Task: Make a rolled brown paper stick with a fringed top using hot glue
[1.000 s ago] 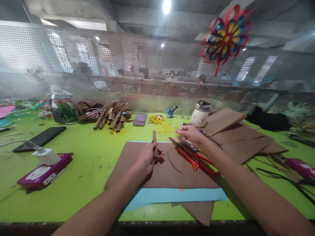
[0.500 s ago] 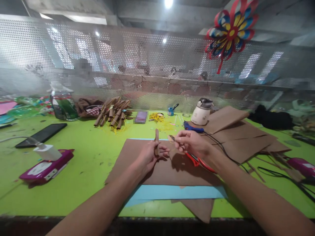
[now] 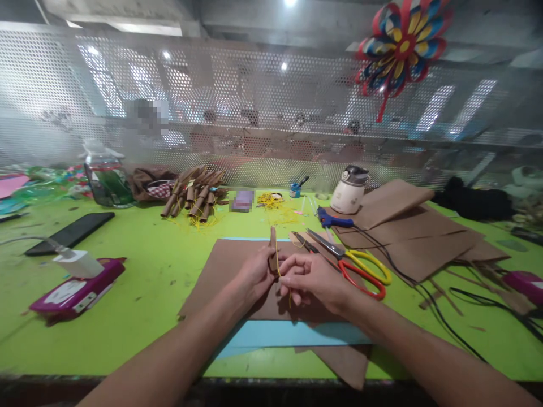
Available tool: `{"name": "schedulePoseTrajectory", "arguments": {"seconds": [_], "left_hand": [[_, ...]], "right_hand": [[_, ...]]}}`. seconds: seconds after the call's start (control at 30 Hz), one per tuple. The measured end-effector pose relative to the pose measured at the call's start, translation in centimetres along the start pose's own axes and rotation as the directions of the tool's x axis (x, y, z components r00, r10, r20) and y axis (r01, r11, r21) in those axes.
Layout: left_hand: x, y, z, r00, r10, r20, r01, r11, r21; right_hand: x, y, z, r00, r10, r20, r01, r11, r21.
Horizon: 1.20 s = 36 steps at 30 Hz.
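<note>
My left hand point(image 3: 253, 276) is closed around a small brown paper roll point(image 3: 272, 237), which stands upright out of the grip. A thin yellow string point(image 3: 277, 254) runs along the roll's right side. The fingertips of my right hand point(image 3: 311, 280) pinch that string close to my left fingers, and a loose end hangs below. Both hands are over a brown paper sheet point(image 3: 207, 277) on top of light blue paper point(image 3: 305, 332). Just beyond my right hand lie scissors point(image 3: 339, 251) with a yellow and a red loop. A second dark blade point(image 3: 303, 242) points out beside them.
Farther back are a pile of brown paper rolls point(image 3: 199, 198), yellow string scraps point(image 3: 271, 200), a blue glue gun point(image 3: 337, 219) and a white bottle point(image 3: 350, 192). Brown sheets point(image 3: 407, 240) and a black cord point(image 3: 394, 270) lie right. A purple power strip point(image 3: 76, 291) and a phone point(image 3: 70, 233) lie left.
My right hand has come down and left, close to my left hand, with the string now against the roll. The scissors, partly covered by my right hand before, now show clearly.
</note>
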State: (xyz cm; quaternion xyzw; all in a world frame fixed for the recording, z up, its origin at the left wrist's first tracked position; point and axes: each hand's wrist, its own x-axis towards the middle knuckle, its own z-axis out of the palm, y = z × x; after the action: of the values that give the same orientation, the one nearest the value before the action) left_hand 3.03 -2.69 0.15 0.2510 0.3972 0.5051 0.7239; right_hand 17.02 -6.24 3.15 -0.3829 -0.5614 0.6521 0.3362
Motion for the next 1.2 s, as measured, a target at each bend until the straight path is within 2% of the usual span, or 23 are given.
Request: {"name": "schedulePoseTrajectory", "arguments": {"seconds": [0.07,0.13,0.23,0.37,0.53,0.63,0.73,0.9,1.1,1.2], "left_hand": [[-0.1,0.1,0.2,1.000,-0.024,-0.009,0.024,1.000,0.009],[-0.2,0.3,0.3,0.999,-0.025,-0.033,0.025,1.000,0.007],[-0.3,0.3,0.5,0.997,-0.022,-0.072,0.023,1.000,0.011],[-0.4,0.3,0.6,0.995,-0.053,-0.086,0.055,0.998,0.029],[-0.3,0.6,0.4,0.992,-0.080,-0.097,0.079,0.997,-0.011],[-0.2,1.0,0.3,0.990,-0.114,-0.078,0.111,0.993,-0.035],[-0.2,1.4,0.2,0.992,-0.088,-0.088,0.084,0.995,-0.046],[-0.5,1.4,0.2,0.994,-0.049,-0.099,0.045,0.998,-0.042],[-0.4,1.2,0.5,0.986,-0.056,-0.155,0.050,0.998,-0.046],[-0.4,1.2,0.7,0.980,-0.101,-0.171,0.095,0.994,-0.045]], "right_hand": [[-0.1,-0.3,-0.1,0.996,-0.041,-0.076,0.043,0.999,0.022],[-0.3,-0.7,-0.2,0.977,-0.133,-0.164,0.141,0.989,0.038],[-0.8,-1.1,-0.1,0.967,-0.199,-0.158,0.208,0.977,0.046],[-1.3,-0.8,0.9,0.995,-0.102,-0.018,0.103,0.994,0.032],[-1.3,0.0,1.7,1.000,-0.007,0.011,0.007,1.000,-0.026],[-1.4,0.4,1.9,0.996,0.038,0.078,-0.029,0.994,-0.106],[-1.5,0.8,2.2,0.989,0.063,0.134,-0.038,0.982,-0.183],[-1.4,1.5,2.6,0.981,0.131,0.144,-0.095,0.968,-0.232],[-2.0,0.7,2.6,0.999,-0.048,0.000,0.048,0.988,-0.147],[-2.9,-0.2,3.1,0.995,-0.099,0.017,0.101,0.985,-0.142]]}}
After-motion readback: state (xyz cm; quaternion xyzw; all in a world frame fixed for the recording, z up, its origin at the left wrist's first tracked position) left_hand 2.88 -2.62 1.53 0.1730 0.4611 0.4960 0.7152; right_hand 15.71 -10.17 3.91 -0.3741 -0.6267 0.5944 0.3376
